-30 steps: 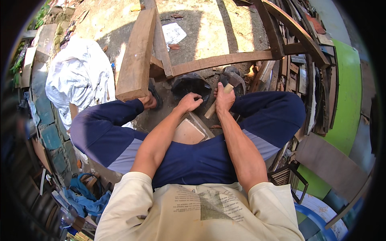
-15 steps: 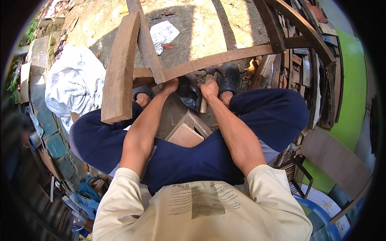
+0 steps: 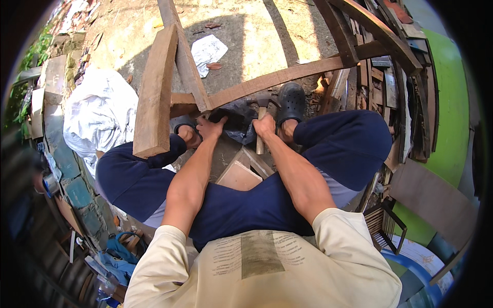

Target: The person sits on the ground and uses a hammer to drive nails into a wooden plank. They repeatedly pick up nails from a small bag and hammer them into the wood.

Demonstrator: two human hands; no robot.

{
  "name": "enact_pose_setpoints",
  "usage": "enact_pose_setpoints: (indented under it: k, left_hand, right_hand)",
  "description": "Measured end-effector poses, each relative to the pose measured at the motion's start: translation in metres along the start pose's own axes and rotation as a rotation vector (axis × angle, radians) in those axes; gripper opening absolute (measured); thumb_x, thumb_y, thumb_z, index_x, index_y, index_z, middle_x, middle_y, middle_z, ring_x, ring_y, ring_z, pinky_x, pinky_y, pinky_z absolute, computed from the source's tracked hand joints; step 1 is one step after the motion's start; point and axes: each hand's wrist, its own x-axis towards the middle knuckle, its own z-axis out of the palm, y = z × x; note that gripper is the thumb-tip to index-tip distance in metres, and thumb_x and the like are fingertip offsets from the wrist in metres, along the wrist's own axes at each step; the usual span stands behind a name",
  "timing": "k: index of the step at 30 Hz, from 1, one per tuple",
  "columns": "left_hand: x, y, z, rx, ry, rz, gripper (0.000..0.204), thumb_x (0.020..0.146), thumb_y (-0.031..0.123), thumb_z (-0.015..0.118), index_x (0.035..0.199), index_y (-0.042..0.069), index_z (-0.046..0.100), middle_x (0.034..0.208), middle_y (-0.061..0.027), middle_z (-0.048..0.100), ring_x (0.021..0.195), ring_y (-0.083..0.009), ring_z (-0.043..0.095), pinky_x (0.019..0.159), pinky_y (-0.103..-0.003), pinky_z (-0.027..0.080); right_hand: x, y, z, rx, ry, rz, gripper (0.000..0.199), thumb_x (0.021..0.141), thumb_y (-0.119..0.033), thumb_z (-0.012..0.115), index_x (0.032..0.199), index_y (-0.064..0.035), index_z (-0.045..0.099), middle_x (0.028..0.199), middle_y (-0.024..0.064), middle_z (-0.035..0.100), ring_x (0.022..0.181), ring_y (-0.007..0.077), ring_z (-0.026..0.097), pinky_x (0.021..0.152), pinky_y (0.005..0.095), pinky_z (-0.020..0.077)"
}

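Observation:
My right hand is wrapped round the wooden handle of a hammer, whose dark head points away from me, between my feet. Just under the lower corner of a wooden frame is my left hand, its thumb apart from its bent fingers. The fingertips are partly hidden in shadow, and I see nothing held in them. A black plastic bag lies on the ground between my two hands. The frame's thick upright piece slants up on the left, above my left knee.
A small piece of joined wood lies between my legs. At left, a crumpled white sheet rests beside a block wall. Stacked wood scraps and a green panel line the right. White scrap lies ahead.
My left hand has drawn back a little toward me and to the left, and its thumb and fingers have spread. The hammer in my right hand has shifted slightly left and toward me.

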Motion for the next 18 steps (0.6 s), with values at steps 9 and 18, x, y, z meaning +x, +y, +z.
enact_pose_setpoints:
  k: [9,18]
  left_hand:
    - [-0.034,0.041,-0.057,-0.028,-0.661,0.459,0.045,0.081,0.034,0.06,0.097,-0.007,0.07,0.095,-0.0274,0.07,0.095,-0.0389,0.069,0.086,-0.044,0.05]
    - [-0.122,0.094,-0.257,-0.155,-0.893,0.606,0.037,0.083,0.03,0.059,0.085,-0.005,0.067,0.078,-0.0148,0.067,0.075,-0.0229,0.065,0.071,-0.035,0.049]
  right_hand:
    - [-0.052,-0.014,-0.078,0.104,0.021,0.05,0.056,0.075,-0.027,0.072,0.116,0.0099,0.061,0.115,0.0314,0.066,0.11,0.0412,0.065,0.095,0.0447,0.0508]
    - [-0.158,-0.067,-0.222,0.341,-0.1,-0.265,0.024,0.078,-0.008,0.063,0.1,0.0036,0.064,0.082,0.0065,0.066,0.071,0.0142,0.06,0.068,0.0313,0.0487]
